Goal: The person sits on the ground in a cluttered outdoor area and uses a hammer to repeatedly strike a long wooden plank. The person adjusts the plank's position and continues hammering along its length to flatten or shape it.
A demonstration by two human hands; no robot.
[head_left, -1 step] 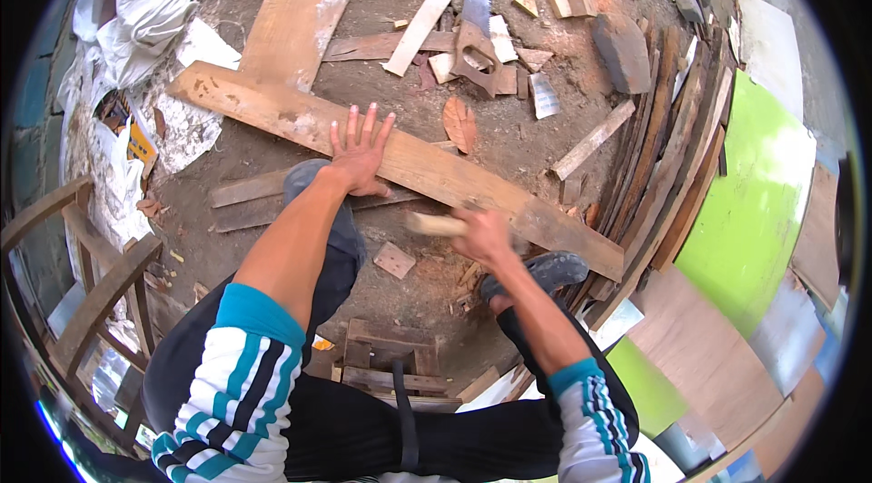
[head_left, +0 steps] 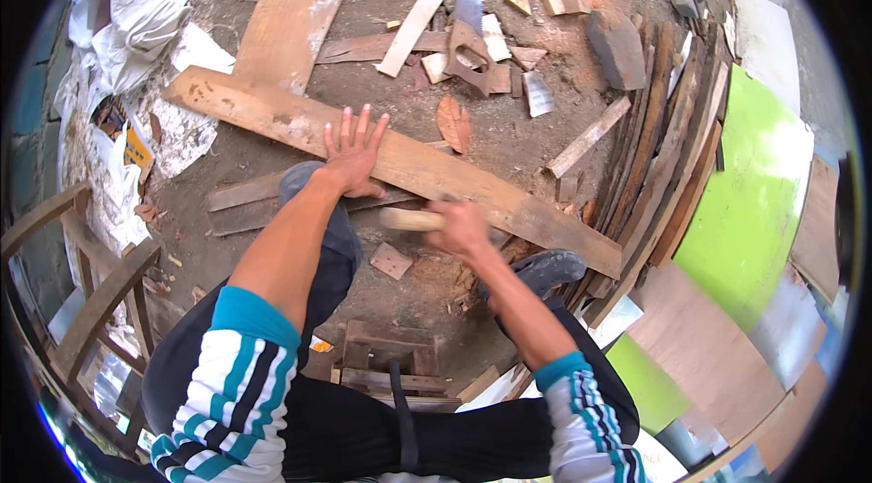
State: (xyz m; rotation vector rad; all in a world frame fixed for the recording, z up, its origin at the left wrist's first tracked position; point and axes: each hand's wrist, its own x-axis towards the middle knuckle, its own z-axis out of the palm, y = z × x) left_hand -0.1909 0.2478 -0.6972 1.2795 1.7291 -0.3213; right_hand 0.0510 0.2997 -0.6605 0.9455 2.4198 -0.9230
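A long brown plank (head_left: 436, 176) lies slantwise across the ground in front of me, from the far left to near my right shoe. My left hand (head_left: 352, 161) rests flat on its near edge, fingers spread and pointing away. My right hand (head_left: 461, 231) is closed round a tool with a pale wooden handle (head_left: 411, 219) at the plank's near side. The handle's end sticks out to the left. Motion blurs the hand, and the tool's working end is mostly hidden, so its kind is unclear.
Beyond the plank lie a handsaw (head_left: 470, 34), a wide board (head_left: 289, 29), a stone-like block (head_left: 618, 49) and several offcuts. Long strips (head_left: 668, 147) are stacked at right beside a green panel (head_left: 747, 202). A wooden chair (head_left: 100, 301) stands at left; a small wooden frame (head_left: 391, 351) sits between my legs.
My right hand has moved a little to the left along the plank's near side, with the tool in it. My left hand stays flat on the plank.
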